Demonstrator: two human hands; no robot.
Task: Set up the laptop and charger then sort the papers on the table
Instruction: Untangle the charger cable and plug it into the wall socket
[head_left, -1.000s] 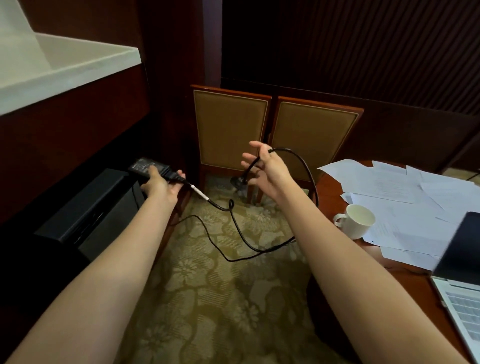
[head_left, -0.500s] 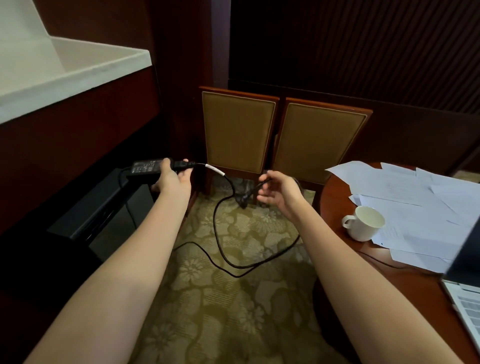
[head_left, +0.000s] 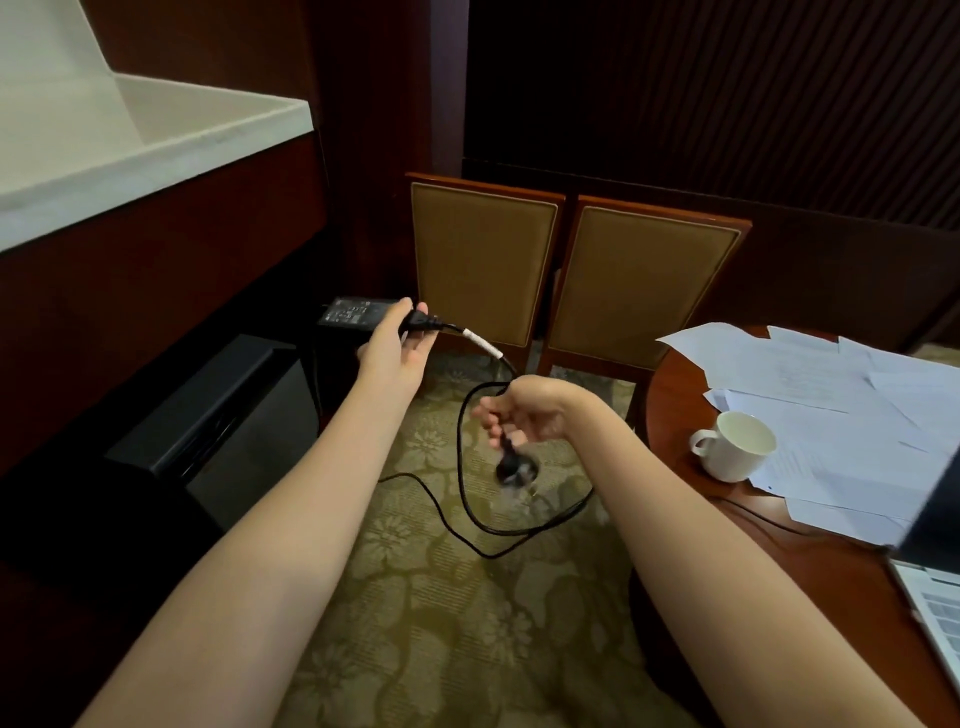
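My left hand (head_left: 397, 343) grips the black charger brick (head_left: 353, 313) by its cable end, held out over the floor near the dark cabinet. My right hand (head_left: 524, 415) is curled round the black cable (head_left: 462, 467), and the wall plug (head_left: 511, 470) hangs blurred just below it. The cable loops down over the carpet between my arms. Loose white papers (head_left: 810, 395) are spread on the round wooden table (head_left: 675, 395) at the right. An open laptop (head_left: 935, 582) shows at the right edge, only partly in view.
A white cup (head_left: 737, 447) stands on the table beside the papers. Two wooden chairs with tan backs (head_left: 566, 270) stand against the dark wall ahead. A low black cabinet (head_left: 197, 415) sits on the left under a white counter (head_left: 130, 140). Patterned carpet covers the floor.
My right hand has dropped lower and turned over, so the plug now dangles below it. My left hand has swung the brick rightward, closer to the chairs.
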